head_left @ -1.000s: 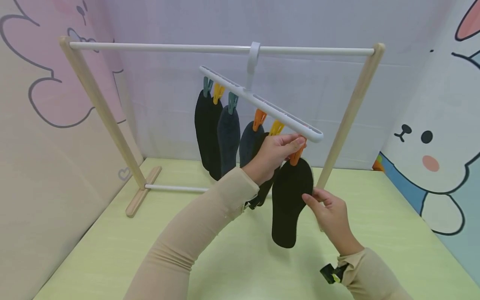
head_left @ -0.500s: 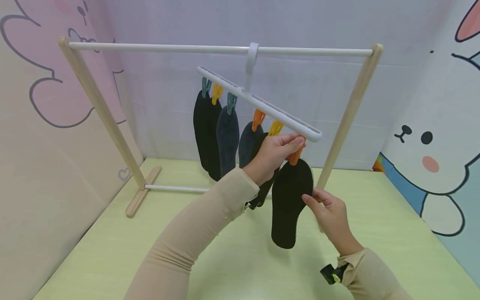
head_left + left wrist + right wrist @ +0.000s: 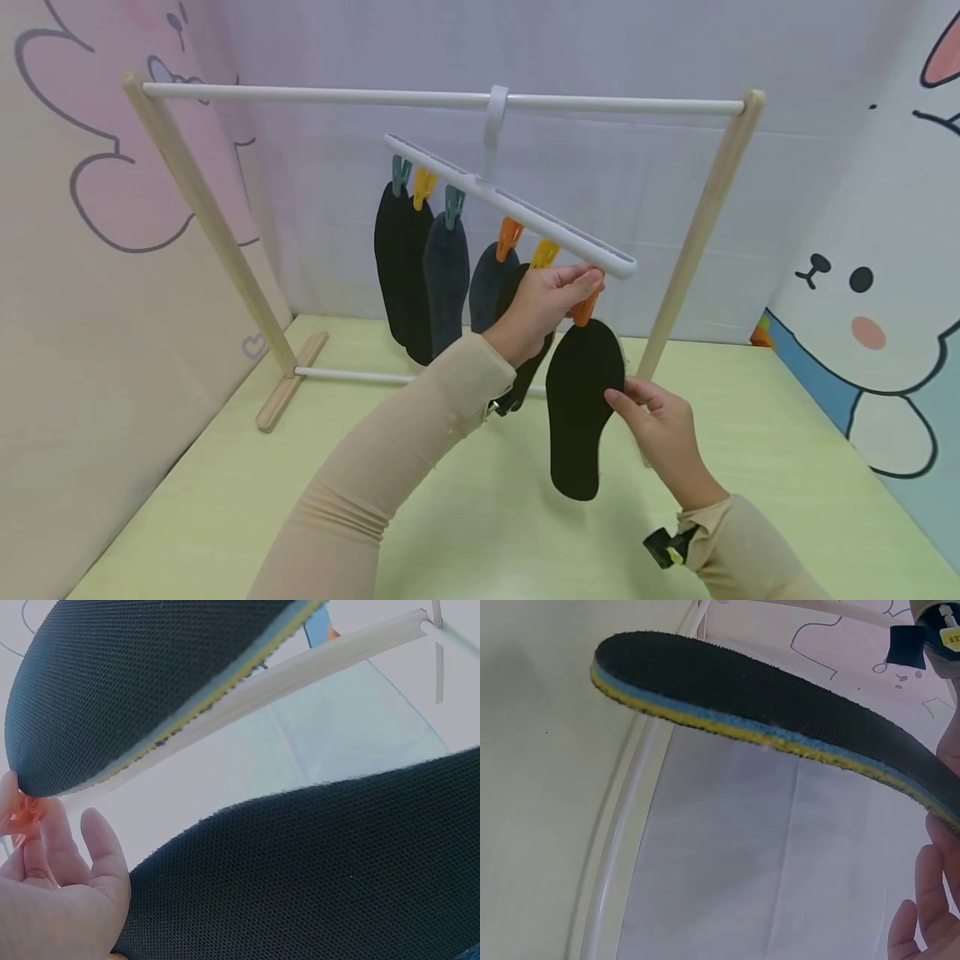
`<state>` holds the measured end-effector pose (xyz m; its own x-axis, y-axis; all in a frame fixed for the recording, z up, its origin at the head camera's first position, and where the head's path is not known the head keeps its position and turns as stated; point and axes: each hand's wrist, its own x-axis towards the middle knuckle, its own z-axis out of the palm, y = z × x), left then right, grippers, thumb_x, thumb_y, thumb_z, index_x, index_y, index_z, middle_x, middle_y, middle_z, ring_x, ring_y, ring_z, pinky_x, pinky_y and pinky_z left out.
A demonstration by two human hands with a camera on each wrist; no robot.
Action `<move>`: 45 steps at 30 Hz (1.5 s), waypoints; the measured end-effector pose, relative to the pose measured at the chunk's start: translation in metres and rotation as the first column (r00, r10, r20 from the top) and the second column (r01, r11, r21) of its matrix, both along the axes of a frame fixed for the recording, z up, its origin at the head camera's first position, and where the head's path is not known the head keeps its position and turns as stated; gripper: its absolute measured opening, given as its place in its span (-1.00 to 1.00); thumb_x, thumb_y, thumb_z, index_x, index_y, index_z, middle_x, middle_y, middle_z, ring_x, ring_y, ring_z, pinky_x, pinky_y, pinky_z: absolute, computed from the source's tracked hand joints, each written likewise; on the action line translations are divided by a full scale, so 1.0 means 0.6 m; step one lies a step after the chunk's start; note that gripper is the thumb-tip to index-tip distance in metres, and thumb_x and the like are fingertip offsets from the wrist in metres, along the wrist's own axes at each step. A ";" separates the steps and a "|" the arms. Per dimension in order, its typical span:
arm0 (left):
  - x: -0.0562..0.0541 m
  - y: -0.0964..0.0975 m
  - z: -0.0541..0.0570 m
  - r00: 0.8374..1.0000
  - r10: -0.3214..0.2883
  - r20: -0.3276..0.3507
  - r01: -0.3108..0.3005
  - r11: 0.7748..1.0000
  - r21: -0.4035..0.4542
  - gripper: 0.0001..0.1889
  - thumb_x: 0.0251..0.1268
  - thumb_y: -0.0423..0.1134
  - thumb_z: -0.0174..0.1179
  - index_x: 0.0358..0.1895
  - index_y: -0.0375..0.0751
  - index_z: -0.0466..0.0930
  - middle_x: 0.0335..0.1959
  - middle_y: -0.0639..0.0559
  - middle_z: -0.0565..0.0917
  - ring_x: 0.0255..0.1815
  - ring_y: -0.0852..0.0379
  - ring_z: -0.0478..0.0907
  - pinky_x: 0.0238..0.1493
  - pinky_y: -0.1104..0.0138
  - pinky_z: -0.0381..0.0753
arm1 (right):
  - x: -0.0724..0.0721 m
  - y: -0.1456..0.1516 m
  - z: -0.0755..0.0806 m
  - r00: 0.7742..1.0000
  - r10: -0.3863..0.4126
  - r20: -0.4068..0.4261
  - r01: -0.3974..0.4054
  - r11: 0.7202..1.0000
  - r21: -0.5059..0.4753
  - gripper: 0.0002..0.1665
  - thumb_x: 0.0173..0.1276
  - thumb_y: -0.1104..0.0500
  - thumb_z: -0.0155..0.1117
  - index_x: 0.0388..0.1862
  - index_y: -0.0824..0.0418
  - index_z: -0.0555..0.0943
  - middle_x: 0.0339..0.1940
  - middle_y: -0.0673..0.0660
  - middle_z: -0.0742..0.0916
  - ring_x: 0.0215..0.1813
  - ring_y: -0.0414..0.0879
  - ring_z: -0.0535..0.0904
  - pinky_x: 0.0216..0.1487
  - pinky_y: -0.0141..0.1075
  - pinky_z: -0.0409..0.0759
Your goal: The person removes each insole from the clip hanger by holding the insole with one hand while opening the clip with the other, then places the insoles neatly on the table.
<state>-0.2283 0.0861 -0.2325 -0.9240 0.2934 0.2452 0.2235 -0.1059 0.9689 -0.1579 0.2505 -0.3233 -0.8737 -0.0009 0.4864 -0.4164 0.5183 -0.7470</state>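
At the low right end of a white hanger (image 3: pixel 517 208), my left hand (image 3: pixel 536 310) pinches an orange clothes peg (image 3: pixel 587 310) between thumb and fingers. Just below, a black insole (image 3: pixel 577 408) hangs tilted, its rounded top right at the peg's lower end. My right hand (image 3: pixel 663 433) pinches that insole's right edge between thumb and fingers. Seen from the right wrist, the insole (image 3: pixel 742 697) has a blue and yellow layered edge. In the left wrist view, another black insole (image 3: pixel 315 870) lies close beside my left hand (image 3: pixel 67 900).
Teal, yellow and orange pegs hold several more black and navy insoles (image 3: pixel 446 275) along the hanger. It hooks over the white rod (image 3: pixel 322 94) of a wooden-legged rack (image 3: pixel 213 225) on a pale green table (image 3: pixel 480 517). Cartoon-printed walls surround it.
The hanger and hung insoles have shifted slightly left in the head view. The held insole has dropped slightly relative to the orange peg. Both hands keep nearly the same position.
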 end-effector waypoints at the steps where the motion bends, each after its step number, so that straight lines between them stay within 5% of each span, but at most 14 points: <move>1: 0.000 -0.001 0.000 1.000 0.000 0.000 0.000 1.000 0.000 -0.66 0.44 -0.26 0.07 0.16 -0.37 0.54 0.06 -0.27 0.60 -0.16 0.22 0.52 -0.16 0.40 0.53 | 0.000 -0.001 0.001 1.000 0.002 -0.004 -0.002 1.000 -0.001 -0.91 0.24 0.38 0.33 -0.29 0.41 0.69 -0.53 0.01 0.67 -0.40 -0.37 0.47 -0.37 -0.43 0.38; 18: 0.005 -0.003 0.003 0.999 0.033 0.022 -0.033 0.999 -0.028 -0.66 0.43 -0.22 0.09 0.15 -0.31 0.57 -0.02 -0.19 0.66 -0.31 0.26 0.44 -0.32 0.45 0.42 | 0.004 -0.005 0.000 1.000 -0.002 -0.015 0.001 1.000 -0.013 -0.93 0.21 0.40 0.34 -0.33 0.42 0.69 -0.55 -0.03 0.68 -0.42 -0.39 0.49 -0.36 -0.43 0.41; 27: 0.005 -0.010 0.004 0.998 0.058 -0.004 -0.058 0.997 -0.051 -0.67 0.44 -0.22 0.09 0.12 -0.35 0.59 -0.17 -0.11 0.66 -0.37 0.26 0.41 -0.36 0.44 0.40 | 0.007 -0.007 0.000 1.000 0.004 -0.001 -0.004 1.000 -0.018 -0.95 0.21 0.39 0.34 -0.36 0.41 0.69 -0.56 -0.04 0.68 -0.43 -0.39 0.50 -0.36 -0.43 0.41; 36: 0.007 -0.013 0.007 0.998 0.067 -0.005 -0.067 0.997 -0.043 -0.69 0.45 -0.24 0.07 -0.02 -0.47 0.60 -0.52 0.09 0.48 -0.50 0.23 0.32 -0.43 0.45 0.33 | 0.008 -0.006 -0.003 1.000 0.005 0.011 -0.004 1.000 -0.026 -0.93 0.21 0.38 0.35 -0.36 0.42 0.69 -0.59 -0.07 0.65 -0.45 -0.38 0.48 -0.38 -0.45 0.40; 45: 0.003 -0.016 0.008 0.998 0.059 -0.017 -0.060 0.997 -0.055 -0.69 0.46 -0.23 0.07 -0.05 -0.48 0.59 -0.64 0.07 0.39 -0.55 0.21 0.28 -0.46 0.43 0.26 | 0.010 0.000 -0.001 0.999 -0.009 0.040 0.009 1.000 -0.011 -0.91 0.22 0.36 0.34 -0.34 0.42 0.69 -0.58 -0.07 0.67 -0.43 -0.40 0.48 -0.34 -0.48 0.40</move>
<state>-0.2262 0.0763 -0.2275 -0.9364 0.2517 0.2446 0.2431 -0.0377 0.9693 -0.1518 0.2503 -0.3238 -0.8922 0.0121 0.4514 -0.3818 0.5135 -0.7685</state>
